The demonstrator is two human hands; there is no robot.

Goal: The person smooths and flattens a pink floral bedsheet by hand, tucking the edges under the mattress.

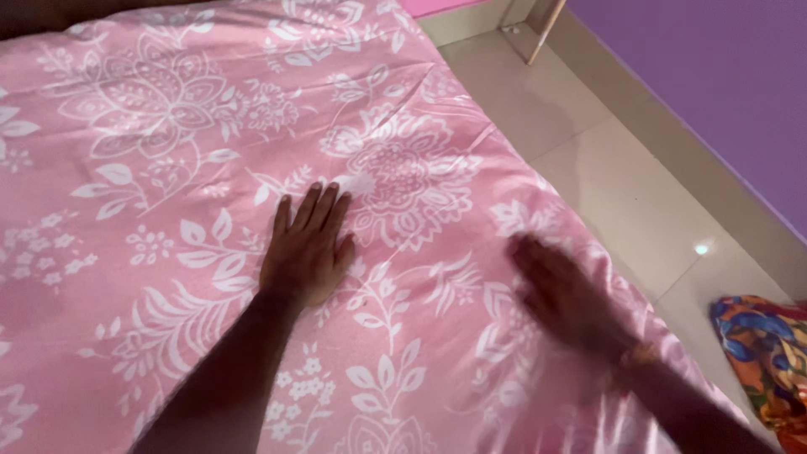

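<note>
The left hand [307,248] lies flat, fingers wide, on the pink flowery sheet [168,126]. The right hand [567,294] is blurry, flat near the bed's edge, holding nothing.

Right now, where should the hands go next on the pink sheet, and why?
Probably a sweep of the right hand outward to the bed's edge. The left hand lies flat on the sheet, pinning it, while the right is blurred near creases by the edge beside the floor, so those look like the next to flatten.
</note>
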